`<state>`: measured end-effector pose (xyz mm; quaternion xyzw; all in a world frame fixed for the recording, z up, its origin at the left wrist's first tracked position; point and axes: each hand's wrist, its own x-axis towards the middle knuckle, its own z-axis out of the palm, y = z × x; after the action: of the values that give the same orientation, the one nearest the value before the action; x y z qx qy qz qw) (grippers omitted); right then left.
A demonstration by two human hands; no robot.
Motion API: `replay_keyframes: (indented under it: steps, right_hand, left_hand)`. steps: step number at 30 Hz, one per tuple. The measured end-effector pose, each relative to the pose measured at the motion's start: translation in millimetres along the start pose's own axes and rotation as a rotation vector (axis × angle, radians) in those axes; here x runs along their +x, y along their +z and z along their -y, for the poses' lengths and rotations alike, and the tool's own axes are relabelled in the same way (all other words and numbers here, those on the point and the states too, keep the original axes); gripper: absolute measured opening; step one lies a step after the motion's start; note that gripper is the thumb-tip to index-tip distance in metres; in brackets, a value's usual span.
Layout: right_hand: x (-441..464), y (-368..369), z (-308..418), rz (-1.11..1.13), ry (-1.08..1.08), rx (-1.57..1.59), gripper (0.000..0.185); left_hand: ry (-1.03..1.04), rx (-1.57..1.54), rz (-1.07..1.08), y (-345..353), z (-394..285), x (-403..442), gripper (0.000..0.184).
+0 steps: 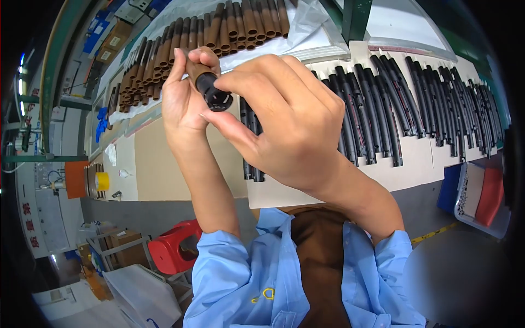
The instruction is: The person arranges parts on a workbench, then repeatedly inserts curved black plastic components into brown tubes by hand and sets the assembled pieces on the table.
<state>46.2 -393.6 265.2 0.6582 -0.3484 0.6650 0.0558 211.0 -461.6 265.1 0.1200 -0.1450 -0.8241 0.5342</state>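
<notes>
**Q:** What is the state of the work?
**A:** Judged as partway. One brown tube, left of centre in the upper frame, carries a black fitting at its lower end; whether the fitting is fully seated cannot be told. Brown tubes remain stacked at upper left. Black tubes lie in rows from centre to upper right; their degree of completion cannot be confirmed

**Q:** Specify the pose of each hand
**A:** Left hand: raised, palm toward the camera, fingers curled around the brown tube, which slants down and to the right. Right hand: back toward the camera, forearm rising from lower right, wrist bent, index finger and thumb closed on the black fitting from the right
</notes>
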Motion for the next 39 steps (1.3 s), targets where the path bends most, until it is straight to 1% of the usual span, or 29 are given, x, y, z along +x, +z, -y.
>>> replay_keyframes:
  steps: [6, 10, 15, 19, 20, 22, 23, 24, 25, 26, 27, 28, 30, 31, 32, 34, 36, 37, 39]
  right_hand:
    - [2.9, -5.5, -0.1, 0.012, -0.008, -0.008, 0.032]
    - [6.8, -12.3, 2.2, 0.047, 0.000, -0.015, 0.034]
    - [7.1, -16.3, 0.7, 0.066, -0.002, -0.017, 0.034]
    - [0.9, -16.8, -4.4, 0.078, 0.047, 0.024, 0.032]
    - [-1.6, -17.4, -5.9, 0.086, 0.071, 0.041, 0.030]
    - [-10.0, -22.2, -9.9, 0.112, 0.125, 0.094, 0.026]
    - [-16.2, -24.9, -13.4, 0.167, 0.164, 0.102, 0.025]
    - [-25.3, -26.6, -16.6, 0.218, 0.197, 0.111, 0.023]
    - [-37.3, -23.9, -18.1, 0.189, 0.289, 0.169, 0.023]
    - [-49.9, -20.2, -19.0, 0.164, 0.377, 0.231, 0.023]
    - [-59.5, -18.7, -19.2, 0.127, 0.423, 0.298, 0.023]
    - [-68.5, -18.5, -20.2, 0.092, 0.472, 0.363, 0.023]
    - [-85.8, -20.3, -25.5, 0.088, 0.503, 0.363, 0.024]
    - [-88.5, -21.6, -26.2, 0.072, 0.526, 0.355, 0.025]
    - [-91.3, -22.8, -26.6, 0.058, 0.555, 0.345, 0.025]
    - [-102.1, -21.1, -32.3, 0.021, 0.596, 0.369, 0.026]
    - [-106.9, -20.3, -37.7, -0.013, 0.551, 0.371, 0.024]
    - [-109.3, -19.9, -38.6, -0.024, 0.569, 0.349, 0.022]
    - [-110.5, -19.6, -38.8, -0.025, 0.596, 0.316, 0.022]
  left_hand:
    - [0.047, 0.131, 0.038, 6.7, 4.7, -0.3, 0.026]
    - [0.122, 0.241, 0.032, 11.4, 10.3, -1.6, 0.027]
    - [0.079, 0.180, 0.058, 12.3, 10.2, -0.8, 0.027]
    - [0.059, 0.180, 0.079, 9.5, 4.8, 0.8, 0.027]
    - [0.122, 0.207, 0.010, 8.4, 2.9, 2.1, 0.029]
    - [0.285, 0.494, 0.054, 12.3, 7.3, -0.9, 0.030]
    - [0.411, 0.584, 0.048, 14.2, 12.8, -1.1, 0.030]
    - [0.474, 0.544, 0.012, 21.4, 20.6, -3.5, 0.029]
    - [0.615, 0.763, -0.029, 29.1, 34.2, -6.8, 0.026]
    - [0.670, 0.862, -0.049, 34.6, 45.6, -10.5, 0.026]
    - [0.712, 0.914, -0.008, 41.9, 60.1, -13.1, 0.023]
    - [0.735, 0.916, 0.011, 44.2, 74.1, -15.9, 0.023]
    - [0.697, 1.003, 0.050, 40.6, 92.7, -21.3, 0.021]
    - [0.659, 1.102, 0.107, 38.2, 98.4, -22.6, 0.019]
    - [0.614, 1.077, 0.082, 40.0, 107.7, -26.1, 0.020]
    - [0.638, 1.182, 0.113, 31.5, 118.2, -28.3, 0.021]
    - [0.696, 1.293, 0.217, 27.0, 123.9, -26.8, 0.022]
    - [0.660, 1.279, 0.199, 27.0, 126.6, -28.1, 0.020]
    - [0.676, 1.272, 0.226, 25.4, 129.3, -27.1, 0.019]
